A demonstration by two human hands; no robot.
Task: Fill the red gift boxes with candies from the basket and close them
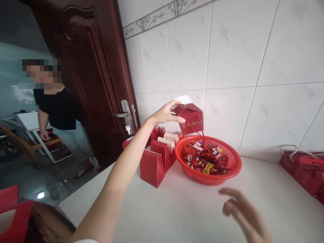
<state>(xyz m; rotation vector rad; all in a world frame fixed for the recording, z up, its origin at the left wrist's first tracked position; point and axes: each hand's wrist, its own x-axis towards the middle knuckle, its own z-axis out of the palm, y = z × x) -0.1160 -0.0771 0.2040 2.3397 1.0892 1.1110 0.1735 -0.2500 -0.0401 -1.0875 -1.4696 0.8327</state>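
Box (190,118), red, is pinched near its top by the left hand (170,113) at the far rim of the basket (235,166), perhaps to clear the sweets (215,153); the right hand (244,213), blurred, seems loosely spread over the worktop (162,212).

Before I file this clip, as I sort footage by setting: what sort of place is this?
Probably a room in a home, though that isn't certain: a carved brown door with a lever handle stands open beside a tiled wall with a bamboo border.
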